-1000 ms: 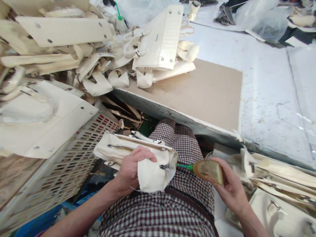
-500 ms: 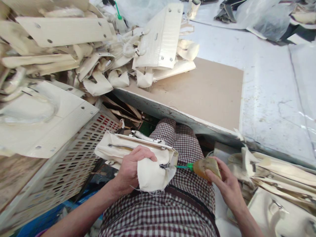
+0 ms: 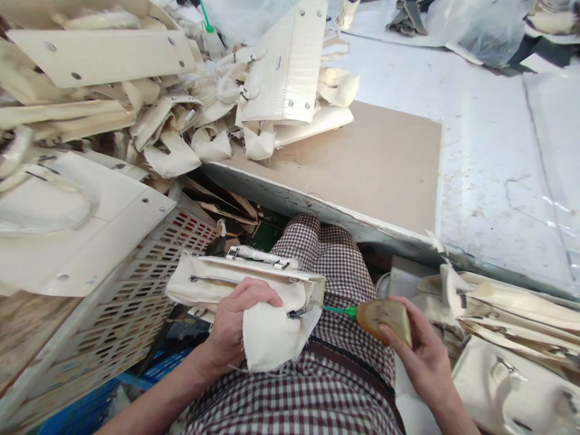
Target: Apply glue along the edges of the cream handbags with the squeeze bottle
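My left hand is closed on a cream handbag held over my lap. A loose cloth flap with a frayed edge hangs from the bag's near side, and a zipper end shows beside it. In my right hand is a glue bottle, stained yellow-brown and tilted sideways. Its green nozzle points left, with the thin tip at the bag's right end by the zipper. Whether the tip touches the fabric I cannot tell.
Cream bag pieces lie heaped at the table's left, beside a brown board. A slatted plastic crate stands at my left. More cream bags are stacked at my right. Another green-nozzled bottle stands behind the heap.
The handbag and my left hand have shifted slightly left in view. My right hand and the glue bottle are slightly lower, the tip still by the bag's right end.
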